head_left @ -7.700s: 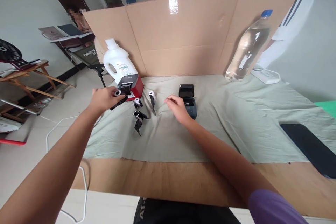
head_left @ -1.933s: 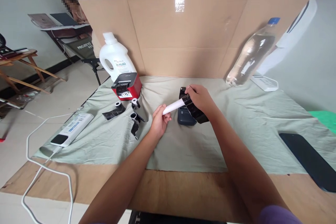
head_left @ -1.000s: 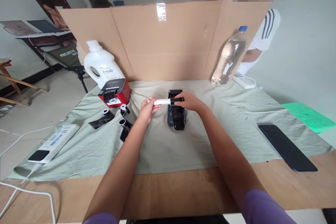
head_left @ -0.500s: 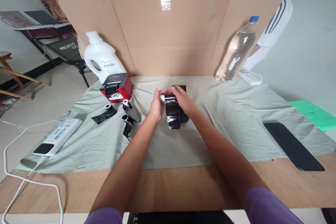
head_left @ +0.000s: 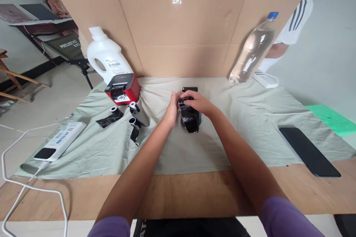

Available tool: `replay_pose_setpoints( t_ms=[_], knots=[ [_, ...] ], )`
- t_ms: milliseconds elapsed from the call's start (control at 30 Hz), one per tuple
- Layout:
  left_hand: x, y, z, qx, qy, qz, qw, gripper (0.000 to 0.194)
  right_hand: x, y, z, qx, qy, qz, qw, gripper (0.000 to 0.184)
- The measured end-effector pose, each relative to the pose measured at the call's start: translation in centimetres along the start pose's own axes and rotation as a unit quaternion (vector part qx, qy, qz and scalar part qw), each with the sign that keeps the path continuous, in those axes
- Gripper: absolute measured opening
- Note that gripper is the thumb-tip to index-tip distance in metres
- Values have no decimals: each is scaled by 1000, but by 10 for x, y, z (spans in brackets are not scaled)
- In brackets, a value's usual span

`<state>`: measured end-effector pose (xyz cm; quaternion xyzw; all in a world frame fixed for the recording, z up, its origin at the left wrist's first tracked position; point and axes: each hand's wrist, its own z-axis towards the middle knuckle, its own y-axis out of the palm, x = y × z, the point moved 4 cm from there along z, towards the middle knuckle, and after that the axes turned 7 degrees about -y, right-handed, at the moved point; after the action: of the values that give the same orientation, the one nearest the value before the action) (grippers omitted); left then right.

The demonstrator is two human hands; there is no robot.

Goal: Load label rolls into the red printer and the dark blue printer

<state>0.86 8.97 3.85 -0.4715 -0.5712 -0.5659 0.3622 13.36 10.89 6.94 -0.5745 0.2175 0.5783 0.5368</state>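
A roll of glossy black labels [head_left: 189, 117], its loose strip hanging toward me, sits over a black device [head_left: 190, 89] at the middle of the cloth. My left hand [head_left: 172, 111] is closed against the roll's left side, thumb up, its other fingers partly hidden. From the right, my right hand [head_left: 200, 103] curls its fingers over the top of the roll. The white core seen before is now covered. Most of the device lies hidden under the roll and my right hand, so I cannot tell whether the roll sits inside it.
Small black label rolls [head_left: 111, 116] lie left of my forearms, near a red and black label printer [head_left: 124, 88]. Behind it stands a white detergent jug [head_left: 108, 57]. A water bottle [head_left: 253, 52] leans on the cardboard [head_left: 180, 26]. A phone [head_left: 308, 152] and a power bank [head_left: 61, 140] flank me.
Both hands and the roll have shifted slightly right, over the black device. The roll has turned so its strip slants right, and my right fingers have moved onto its top.
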Motion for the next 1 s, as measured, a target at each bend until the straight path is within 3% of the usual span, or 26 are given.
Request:
replay_pose_setpoints(
  t_ms=[267,433,633,800,1000],
  knots=[
    [-26,-29,9,114,80,120,983,49,8,-21,-3,1,38,-199,979,21],
    [-34,-22,2,86,119,163,976,43,15,-19,-1,-7,48,-275,960,19],
    [-36,-18,-1,68,128,175,974,41,17,-8,1,-48,-27,-354,934,19],
    [-38,-20,1,59,128,178,974,43,14,-10,-1,-60,-119,-324,937,22],
    [-40,-21,2,59,111,167,978,44,22,-7,0,-24,-105,-310,945,29]
  ],
)
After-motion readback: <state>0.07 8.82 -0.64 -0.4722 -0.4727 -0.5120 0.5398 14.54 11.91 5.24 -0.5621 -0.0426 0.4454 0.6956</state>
